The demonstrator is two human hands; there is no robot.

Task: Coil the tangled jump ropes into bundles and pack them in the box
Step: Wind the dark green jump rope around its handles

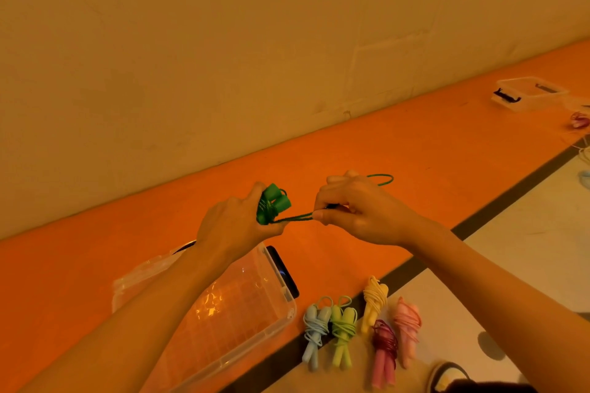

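Note:
My left hand (236, 226) grips the two dark green handles of a green jump rope (274, 203), with cord wound round them. My right hand (354, 210) pinches the taut green cord close by, and a loop of it sticks out behind the fingers. Below my left forearm stands an open clear plastic box (274, 322) with nothing in it. To its right several coiled bundles lie on the floor: a light blue bundle (316, 329), a lime bundle (343, 327), a yellow bundle (374, 301), a pink bundle (407, 327) and a magenta-corded bundle (384, 351).
The orange floor mat (399, 143) runs along a plain wall. A second clear box (530, 94) stands far right, with a pink rope (579, 120) and white cord beside it. The clear lid (140, 274) lies left of the near box. A dark stripe borders pale flooring.

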